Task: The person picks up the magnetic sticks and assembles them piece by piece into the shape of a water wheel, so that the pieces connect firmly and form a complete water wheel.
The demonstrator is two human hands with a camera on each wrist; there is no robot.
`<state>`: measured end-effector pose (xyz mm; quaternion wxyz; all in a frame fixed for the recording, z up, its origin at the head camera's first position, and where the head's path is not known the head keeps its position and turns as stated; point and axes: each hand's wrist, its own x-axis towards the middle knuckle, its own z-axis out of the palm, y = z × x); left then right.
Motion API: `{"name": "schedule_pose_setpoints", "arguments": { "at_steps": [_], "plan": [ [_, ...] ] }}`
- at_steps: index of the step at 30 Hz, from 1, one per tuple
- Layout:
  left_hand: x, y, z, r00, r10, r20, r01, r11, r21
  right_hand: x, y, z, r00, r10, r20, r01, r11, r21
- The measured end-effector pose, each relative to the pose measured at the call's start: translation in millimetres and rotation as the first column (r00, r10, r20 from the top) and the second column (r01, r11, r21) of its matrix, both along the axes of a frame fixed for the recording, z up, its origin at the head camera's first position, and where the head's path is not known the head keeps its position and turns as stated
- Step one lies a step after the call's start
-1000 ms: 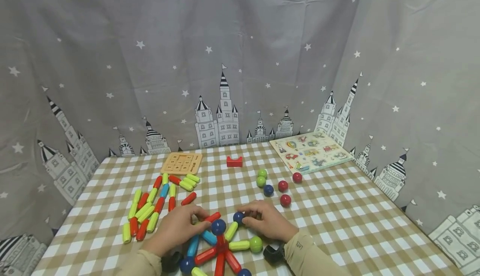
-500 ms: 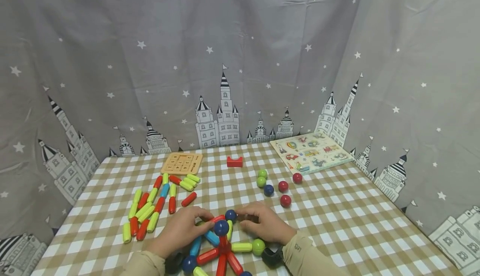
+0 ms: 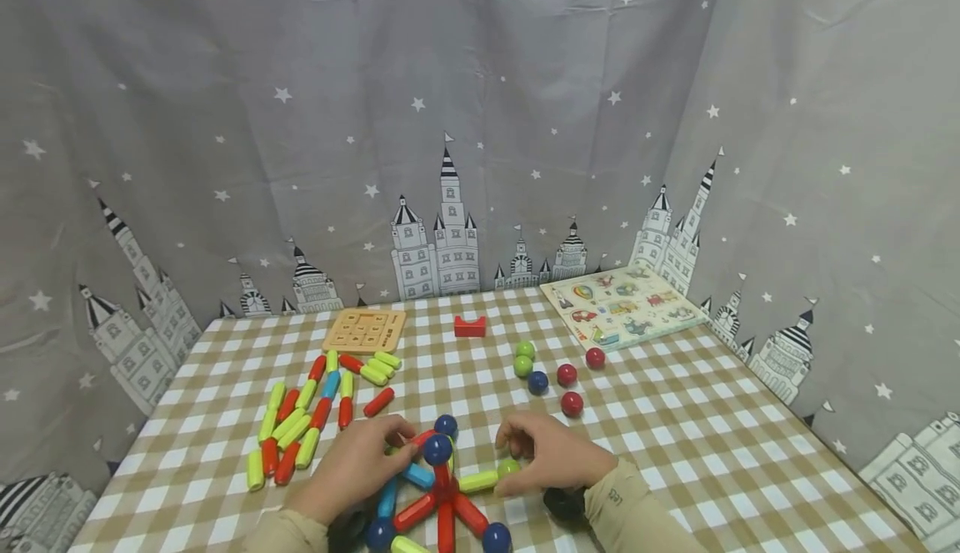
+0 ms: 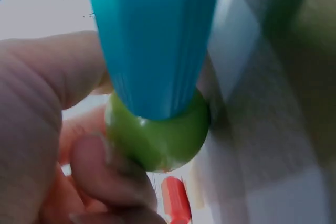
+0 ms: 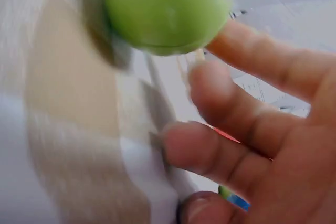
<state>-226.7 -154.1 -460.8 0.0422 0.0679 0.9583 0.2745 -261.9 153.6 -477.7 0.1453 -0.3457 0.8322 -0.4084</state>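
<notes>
A magnetic stick-and-ball frame stands at the table's near edge, with a dark blue ball [image 3: 437, 449] topping its red sticks [image 3: 446, 490]. My left hand [image 3: 360, 463] grips a green ball [image 4: 163, 137] at the frame's left side, where a blue stick [image 4: 155, 40] joins it. On the right, my right hand [image 3: 555, 453] holds another green ball [image 5: 168, 11] between thumb and fingers. That ball sits on the end of a yellow-green stick [image 3: 477, 481]. Behind the top ball, another dark blue ball [image 3: 446, 425] ends a red stick [image 3: 422, 438].
Loose red, yellow-green and blue sticks [image 3: 292, 428] lie to the left. Several loose balls [image 3: 567, 374] are at centre right. Farther back are a wooden number puzzle [image 3: 364, 330], a red notched block [image 3: 470, 327] and a picture board [image 3: 622, 304]. A curtain [image 3: 480, 119] hangs behind.
My right hand has let go of the rear blue ball and moved right to the green ball, whose stick has swung slightly backward. The rear blue ball has shifted left; my left hand stays put.
</notes>
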Motion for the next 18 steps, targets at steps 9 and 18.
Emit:
{"name": "schedule_pose_setpoints", "arguments": {
  "at_steps": [9,18],
  "plan": [
    [26.3,-0.9,8.8,0.984,0.119,0.134,-0.129,0.989,0.072,-5.8,-2,-5.5,0.991,-0.060,-0.117,0.060,0.998,-0.001],
    [31.4,-28.2,14.3,0.957,0.270,0.105,-0.278,0.959,0.063,-5.6,-13,-12.8,0.980,-0.144,-0.135,0.138,0.989,-0.058]
  ]
}}
